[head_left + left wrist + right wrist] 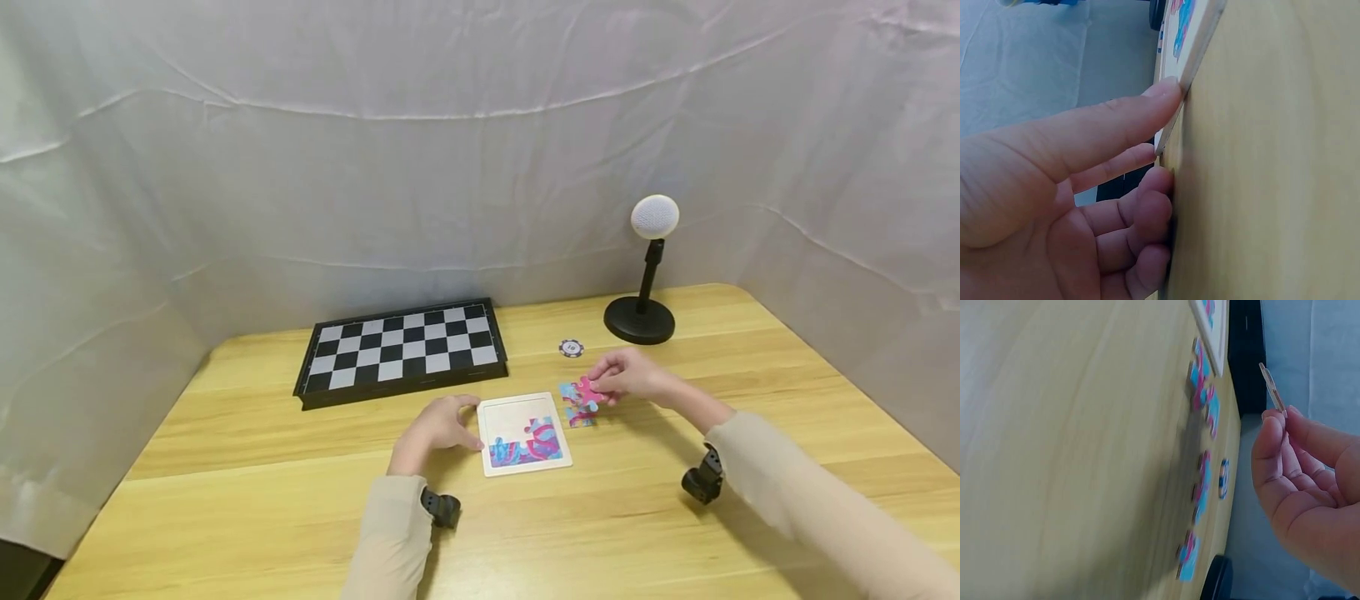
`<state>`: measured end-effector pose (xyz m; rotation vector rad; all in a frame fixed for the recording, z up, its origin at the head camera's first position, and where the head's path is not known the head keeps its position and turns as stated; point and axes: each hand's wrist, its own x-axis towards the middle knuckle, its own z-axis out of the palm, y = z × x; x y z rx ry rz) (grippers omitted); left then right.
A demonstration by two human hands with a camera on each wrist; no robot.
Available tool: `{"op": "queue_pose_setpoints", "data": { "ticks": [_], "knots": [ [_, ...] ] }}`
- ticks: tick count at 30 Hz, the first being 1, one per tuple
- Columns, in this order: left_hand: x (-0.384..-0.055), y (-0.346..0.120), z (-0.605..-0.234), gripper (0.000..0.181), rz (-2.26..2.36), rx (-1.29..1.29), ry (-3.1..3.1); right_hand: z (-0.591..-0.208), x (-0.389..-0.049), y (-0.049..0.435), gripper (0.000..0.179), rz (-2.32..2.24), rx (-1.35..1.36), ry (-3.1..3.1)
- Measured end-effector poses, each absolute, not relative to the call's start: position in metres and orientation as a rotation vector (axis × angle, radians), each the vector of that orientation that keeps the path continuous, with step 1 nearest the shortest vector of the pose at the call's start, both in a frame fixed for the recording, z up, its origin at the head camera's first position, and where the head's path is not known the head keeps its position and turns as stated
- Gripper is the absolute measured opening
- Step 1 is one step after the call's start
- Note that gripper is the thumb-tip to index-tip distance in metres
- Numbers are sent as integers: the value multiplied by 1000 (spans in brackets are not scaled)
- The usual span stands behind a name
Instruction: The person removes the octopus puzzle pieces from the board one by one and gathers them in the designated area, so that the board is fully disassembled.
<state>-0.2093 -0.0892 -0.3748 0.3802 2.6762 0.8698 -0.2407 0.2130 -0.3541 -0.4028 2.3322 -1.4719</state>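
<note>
Right hand [630, 377] pinches a puzzle piece [1271, 389] by its edge: likely thin, light, stiff card. Left hand [438, 427], fingers loosely extended, steadies the puzzle tray [517, 414] rim

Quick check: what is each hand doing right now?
Left hand: open, fingertips against the puzzle tray edge.
Right hand: pinching a puzzle piece, lifted off the table.
</note>
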Motion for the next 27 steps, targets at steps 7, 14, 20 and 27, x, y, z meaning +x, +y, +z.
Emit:
{"op": "queue_pose_setpoints", "data": {
  "ticks": [7,14,20,27],
  "knots": [
    [-208,-89,-374,67,873,384,2682,-358,-241,233,21,-1451,-364,2347],
    [-207,-88,-372,68,876,381,2680,-364,-240,247,19,-1396,-371,2338],
    [-206,-88,-372,67,884,376,2682,-370,-239,250,18,-1396,-323,2266],
    [-207,-88,-373,68,901,366,2675,-374,-239,248,16,-1393,-262,2240]
  ]
}}
